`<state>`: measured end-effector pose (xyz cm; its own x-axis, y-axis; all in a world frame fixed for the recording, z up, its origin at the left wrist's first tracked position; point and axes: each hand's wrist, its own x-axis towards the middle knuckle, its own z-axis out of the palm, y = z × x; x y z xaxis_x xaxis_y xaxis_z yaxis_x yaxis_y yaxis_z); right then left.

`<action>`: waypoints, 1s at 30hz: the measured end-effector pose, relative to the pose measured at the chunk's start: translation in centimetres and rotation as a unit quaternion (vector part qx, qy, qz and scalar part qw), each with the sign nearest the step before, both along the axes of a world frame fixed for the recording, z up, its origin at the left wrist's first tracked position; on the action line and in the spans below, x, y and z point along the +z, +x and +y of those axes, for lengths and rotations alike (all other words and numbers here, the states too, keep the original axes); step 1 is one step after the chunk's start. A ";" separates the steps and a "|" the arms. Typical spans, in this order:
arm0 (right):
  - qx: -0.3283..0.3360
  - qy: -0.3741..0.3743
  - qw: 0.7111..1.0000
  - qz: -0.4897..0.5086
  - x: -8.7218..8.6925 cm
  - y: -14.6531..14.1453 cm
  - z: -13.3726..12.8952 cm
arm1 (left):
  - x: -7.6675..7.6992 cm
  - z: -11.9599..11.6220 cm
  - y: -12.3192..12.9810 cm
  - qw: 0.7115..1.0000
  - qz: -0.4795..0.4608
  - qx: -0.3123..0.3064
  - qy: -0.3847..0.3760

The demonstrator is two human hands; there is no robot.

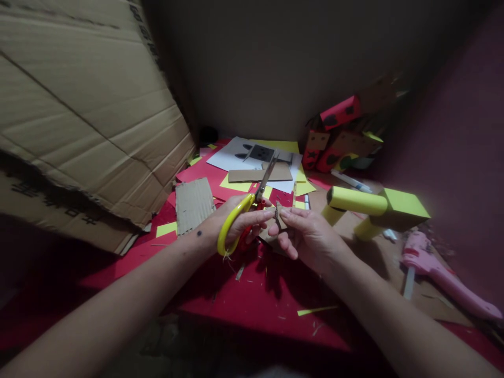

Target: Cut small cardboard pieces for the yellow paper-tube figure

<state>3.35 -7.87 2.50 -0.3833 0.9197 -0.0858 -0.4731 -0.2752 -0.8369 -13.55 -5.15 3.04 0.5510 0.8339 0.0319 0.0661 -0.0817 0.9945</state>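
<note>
Yellow-handled scissors (pixel 233 220) hang on my left hand (pixel 244 219), their blades pointing up and away over the table. The fingertips of that hand also touch a small brown cardboard piece (pixel 280 216). My right hand (pixel 309 231) pinches the same piece between thumb and fingers. Beneath the hands lies another bit of cardboard, partly hidden. A ribbed cardboard rectangle (pixel 192 205) rests left of the scissors. Beyond the blades, a cardboard strip (pixel 246 175) lies on white paper (pixel 226 153) with dark printed shapes.
A large cardboard sheet (pixel 86 105) stands at the left. On the right are a yellow paper-covered box-and-tube form (pixel 403 207) and a pink glue gun (pixel 437 273). Red and brown cardboard constructions (pixel 340 113) sit at the back right. Red cloth (pixel 236 299) covers the table.
</note>
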 end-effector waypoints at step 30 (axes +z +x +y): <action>-0.188 0.045 0.980 0.048 1.4 -0.8 -1.1 | -0.8 -7.1 -0.2 0.845 0.358 0.167 0.360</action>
<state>2.51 -8.97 3.88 -0.0181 0.9996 0.0214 -0.6046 0.0061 -0.7965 -13.70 -12.28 2.26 0.3808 0.8537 0.3552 0.7697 -0.5056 0.3898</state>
